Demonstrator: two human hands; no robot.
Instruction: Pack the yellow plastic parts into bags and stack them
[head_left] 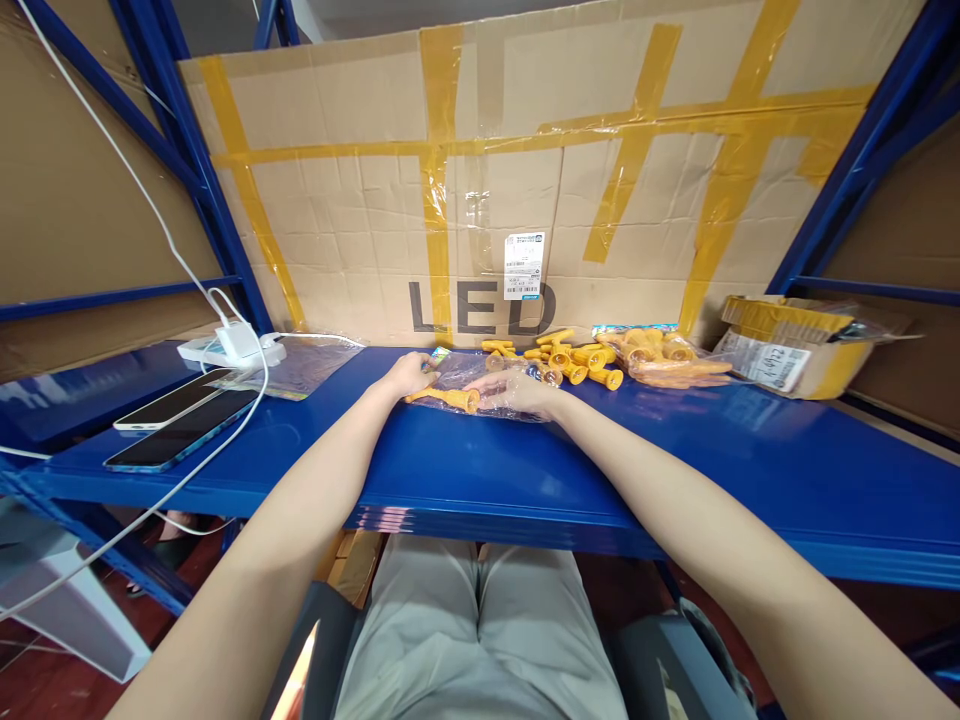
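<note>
At the centre of the frame, on the blue shelf (465, 470), a clear bag (480, 385) is being pressed flat by both hands. The left hand (409, 375) is being held at the bag's left edge, fingers curled down; whether it is gripping the film or only resting on it cannot be told. The right hand (517, 390) is being laid palm-down over the bag's right side, fingers spread and released. A yellow part (450, 398) is lying just beneath both hands at the bag's near edge, apparently touching the film; whether it is inside the bag cannot be told.

Just right of centre, a loose heap of yellow parts (574, 362) is lying beside the right hand, and a filled bag (667, 360) further right. At centre left, two phones (180, 420) and a charger (236, 345) are lying under a white cable (150, 210).

As a judgement: the thin film is likely being held loosely, so the part could be pushed off the near edge, or the heap could be scattered by the right wrist.
</note>
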